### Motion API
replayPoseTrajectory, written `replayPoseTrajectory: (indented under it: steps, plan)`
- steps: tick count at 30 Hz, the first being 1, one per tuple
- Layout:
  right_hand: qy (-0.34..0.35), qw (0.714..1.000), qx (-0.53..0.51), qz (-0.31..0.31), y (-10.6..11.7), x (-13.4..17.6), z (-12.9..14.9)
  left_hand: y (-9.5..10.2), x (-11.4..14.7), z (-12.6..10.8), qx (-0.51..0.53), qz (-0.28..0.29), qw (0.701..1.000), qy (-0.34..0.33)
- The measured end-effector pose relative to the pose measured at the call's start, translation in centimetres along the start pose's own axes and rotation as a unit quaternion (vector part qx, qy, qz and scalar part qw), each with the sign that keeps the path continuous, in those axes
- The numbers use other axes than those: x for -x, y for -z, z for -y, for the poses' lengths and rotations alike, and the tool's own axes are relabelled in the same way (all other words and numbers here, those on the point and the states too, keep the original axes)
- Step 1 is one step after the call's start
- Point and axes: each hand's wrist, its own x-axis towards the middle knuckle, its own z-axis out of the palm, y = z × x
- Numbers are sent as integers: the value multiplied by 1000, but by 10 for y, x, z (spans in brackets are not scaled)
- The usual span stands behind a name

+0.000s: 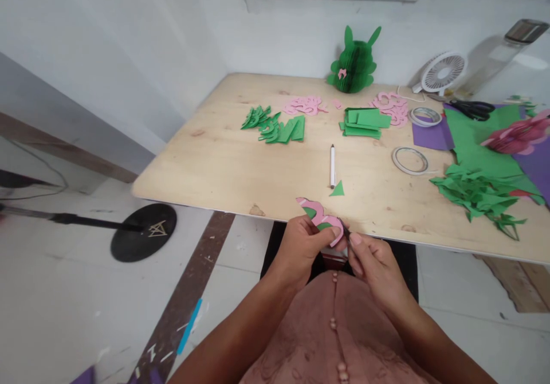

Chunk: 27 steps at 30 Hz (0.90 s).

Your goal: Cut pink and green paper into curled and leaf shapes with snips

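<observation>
My left hand [301, 245] pinches the pink and green paper [321, 218], with the thumb on top. The paper is in front of my tummy, just at the near edge of the table [206, 160]. My right hand [376, 259] grips a dark tool [347, 232] right at the paper's right end. It looks like small scissors, but my fingers hide most of it.

To do this well, I think I should hold the pink flat on the green so they don't slip. I should go slowly round the curves, turn the paper, and mind my left fingertips.

By the wall there is a clear bottle [487, 67] with a dark lid. I can't tell what is in it. The green strips [476, 192] lie in a loose heap on the right side of the table.
</observation>
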Motion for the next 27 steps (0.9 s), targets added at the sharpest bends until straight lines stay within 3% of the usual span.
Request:
replayPoseTrajectory:
  steps: [20, 27]
  plan:
    - [18, 1000, 1, -1, 1, 6, -2, 2, 7, 2, -10, 27, 1000, -11]
    - [37, 997, -63, -32, 5, 10, -11, 5, 7, 8, 16, 11, 1000, -2]
